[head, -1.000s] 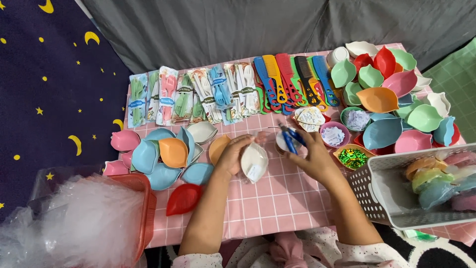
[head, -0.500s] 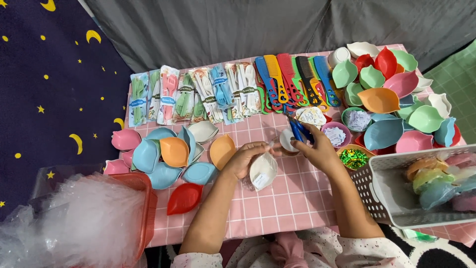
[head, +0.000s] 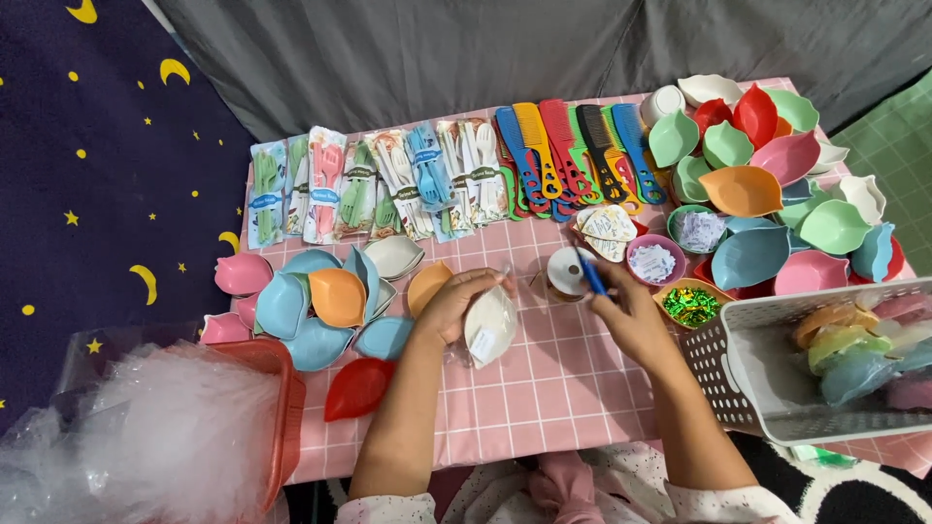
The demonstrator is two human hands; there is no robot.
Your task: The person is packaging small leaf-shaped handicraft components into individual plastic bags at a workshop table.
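While the left hand [head: 449, 309] clasps a wrapped white leaf dish [head: 490, 328], light, stiff and slippery, the right hand [head: 626, 312] pinches a blue pen [head: 589, 276]; hold by the dish's rim.

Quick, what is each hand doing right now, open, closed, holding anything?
Left hand: closed on a white leaf-shaped plastic dish in clear wrap.
Right hand: closed on a blue pen-like tool, at the tape roll.

Clear cutlery packets [head: 379, 184] with white label bands lie in a row along the far edge of the pink-checked worktop [head: 544, 388]. Pale heart-shaped paper tags [head: 607, 228] lie stacked just beside the combs [head: 573, 155].
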